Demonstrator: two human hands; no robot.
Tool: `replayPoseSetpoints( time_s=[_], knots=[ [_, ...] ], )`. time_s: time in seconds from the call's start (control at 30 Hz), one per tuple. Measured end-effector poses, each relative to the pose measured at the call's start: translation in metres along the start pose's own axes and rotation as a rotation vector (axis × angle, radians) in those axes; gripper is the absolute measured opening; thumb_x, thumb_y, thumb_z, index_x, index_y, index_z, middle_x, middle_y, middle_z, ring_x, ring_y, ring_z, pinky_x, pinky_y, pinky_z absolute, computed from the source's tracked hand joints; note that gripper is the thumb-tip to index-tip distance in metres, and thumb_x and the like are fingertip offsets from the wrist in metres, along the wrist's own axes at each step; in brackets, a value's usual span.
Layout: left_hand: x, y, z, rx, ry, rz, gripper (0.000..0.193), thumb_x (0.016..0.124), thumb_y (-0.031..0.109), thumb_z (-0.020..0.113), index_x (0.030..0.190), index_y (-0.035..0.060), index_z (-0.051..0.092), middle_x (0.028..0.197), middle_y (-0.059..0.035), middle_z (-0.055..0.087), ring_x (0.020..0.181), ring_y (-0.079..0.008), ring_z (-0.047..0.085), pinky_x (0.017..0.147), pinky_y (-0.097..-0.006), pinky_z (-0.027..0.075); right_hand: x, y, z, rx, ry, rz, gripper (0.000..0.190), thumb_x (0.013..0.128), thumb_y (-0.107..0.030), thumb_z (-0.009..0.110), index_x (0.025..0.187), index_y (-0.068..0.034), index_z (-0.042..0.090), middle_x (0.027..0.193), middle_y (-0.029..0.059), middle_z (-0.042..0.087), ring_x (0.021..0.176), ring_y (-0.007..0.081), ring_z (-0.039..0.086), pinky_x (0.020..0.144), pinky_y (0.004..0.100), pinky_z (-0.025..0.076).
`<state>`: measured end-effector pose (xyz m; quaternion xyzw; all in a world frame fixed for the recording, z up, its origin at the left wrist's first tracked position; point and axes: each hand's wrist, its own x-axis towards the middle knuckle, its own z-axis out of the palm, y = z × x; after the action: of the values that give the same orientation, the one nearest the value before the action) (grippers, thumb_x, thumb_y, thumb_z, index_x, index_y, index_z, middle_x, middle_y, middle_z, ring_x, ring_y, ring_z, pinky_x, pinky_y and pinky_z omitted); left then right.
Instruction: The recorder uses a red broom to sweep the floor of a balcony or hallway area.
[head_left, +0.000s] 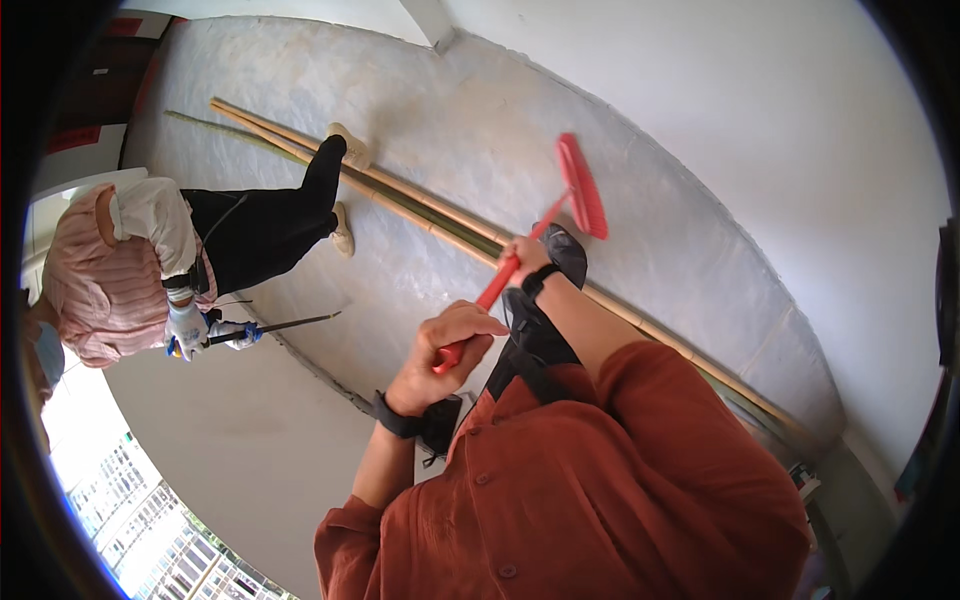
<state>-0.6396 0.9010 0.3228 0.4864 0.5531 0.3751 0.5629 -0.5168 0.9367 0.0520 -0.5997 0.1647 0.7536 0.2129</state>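
Note:
A red broom (499, 283) slants across the middle of the view, held in both my hands. Around the top end of its handle, my left hand (450, 356) is closed, the thumb lying along the side. Farther down the handle my right hand (527, 259) grips it, a black band on the wrist. The broom's red bristle head (581, 187) is over the grey floor near my dark shoe (566, 251); I cannot tell whether the bristles touch the floor. Long bamboo poles (420, 214) lie under and beside my foot.
A co-worker (120, 255) in white gloves stands to the left, holding a dark rod (289, 324); one shoe is at the poles. A white wall (712, 90) borders the floor (465, 120) on the right. A low pale wall (247, 435) runs along the left.

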Motion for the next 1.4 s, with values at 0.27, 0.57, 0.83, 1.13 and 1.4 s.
replayPoseSetpoints(
  time_s=[0.27,0.57,0.83,1.13,1.4],
  knots=[
    [0.061,0.033,-0.097,0.202,0.096,-0.02,0.023,0.074,-0.007,0.056,0.095,-0.0015,0.064,0.075,-0.0084,0.059,0.072,-0.0176,0.056,0.067,-0.0285,0.044,0.018,-0.013,0.185,0.189,-0.298,0.036,0.017,0.082,-0.001,0.044,0.066,-0.005,0.04,0.057,0.0072,0.043,0.048,0.0199,0.043,0.051,0.0343,0.04],
    [0.123,0.01,-0.181,-0.272,0.207,-0.033,0.024,0.087,0.012,0.06,0.106,-0.0034,0.059,0.098,-0.0114,0.059,0.083,-0.0156,0.058,0.074,-0.0276,0.049,0.026,-0.077,0.227,0.108,-0.141,-0.099,0.011,0.08,-0.002,0.044,0.068,-0.002,0.045,0.06,0.0136,0.046,0.054,0.0272,0.047,0.054,0.0423,0.042],
    [0.256,-0.002,-0.292,-0.347,0.324,-0.238,0.013,0.089,0.007,0.056,0.095,-0.0013,0.064,0.086,-0.0079,0.064,0.08,-0.0151,0.06,0.074,-0.0279,0.049,0.11,-0.13,0.362,0.03,0.068,-0.066,0.008,0.076,0.002,0.041,0.07,-0.003,0.041,0.059,0.0121,0.043,0.052,0.0254,0.045,0.05,0.0412,0.04],
    [0.303,0.038,-0.359,0.226,0.196,0.101,0.014,0.078,-0.001,0.063,0.091,0.0017,0.065,0.079,-0.0088,0.062,0.077,-0.0244,0.058,0.073,-0.0327,0.046,0.116,-0.125,0.507,-0.09,-0.363,0.154,0.02,0.084,-0.004,0.046,0.066,-0.009,0.039,0.06,0.0007,0.043,0.051,0.0119,0.042,0.05,0.0247,0.037],
    [0.24,-0.016,-0.407,0.111,0.166,0.049,0.02,0.083,0.008,0.067,0.101,0.0006,0.062,0.095,-0.0111,0.063,0.077,-0.021,0.058,0.077,-0.0332,0.046,0.14,-0.084,0.507,-0.117,-0.252,-0.049,0.014,0.079,-0.001,0.047,0.066,-0.004,0.044,0.06,0.0093,0.044,0.054,0.0221,0.046,0.052,0.0382,0.04]
  ],
)
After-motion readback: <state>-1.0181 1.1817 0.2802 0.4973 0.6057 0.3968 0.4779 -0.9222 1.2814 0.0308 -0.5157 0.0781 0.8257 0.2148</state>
